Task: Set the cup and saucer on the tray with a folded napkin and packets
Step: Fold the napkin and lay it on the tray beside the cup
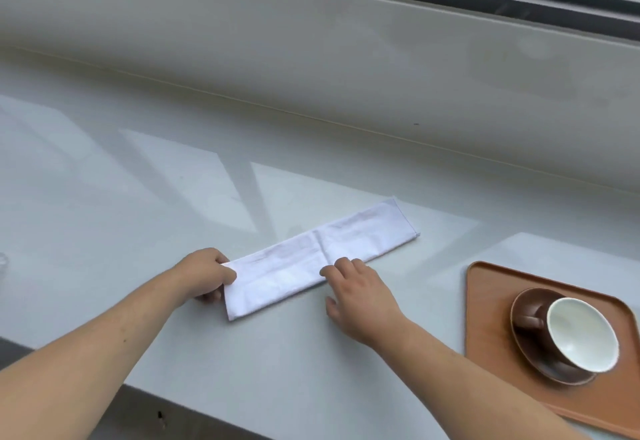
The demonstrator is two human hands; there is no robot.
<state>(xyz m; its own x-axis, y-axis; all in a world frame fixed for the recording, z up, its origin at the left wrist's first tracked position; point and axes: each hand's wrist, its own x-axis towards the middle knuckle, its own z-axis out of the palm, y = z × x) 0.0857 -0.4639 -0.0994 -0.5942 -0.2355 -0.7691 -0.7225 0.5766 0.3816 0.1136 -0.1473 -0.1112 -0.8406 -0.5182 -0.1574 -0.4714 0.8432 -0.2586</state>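
Note:
A white napkin (313,259), folded into a long narrow strip, lies slantwise on the pale counter. My left hand (204,275) pinches its near left end between thumb and fingers. My right hand (358,296) rests flat with fingertips pressing on the strip's middle, by a crease. At the right an orange-brown tray (491,304) carries a brown saucer (530,353) with a brown cup (581,334), white inside, standing on it. No packets are in view.
The glossy counter (138,197) runs to a low pale wall ledge (311,41) under a dark window frame. Its front edge (207,408) crosses the lower left. A clear glass object (2,263) peeks in at the far left edge.

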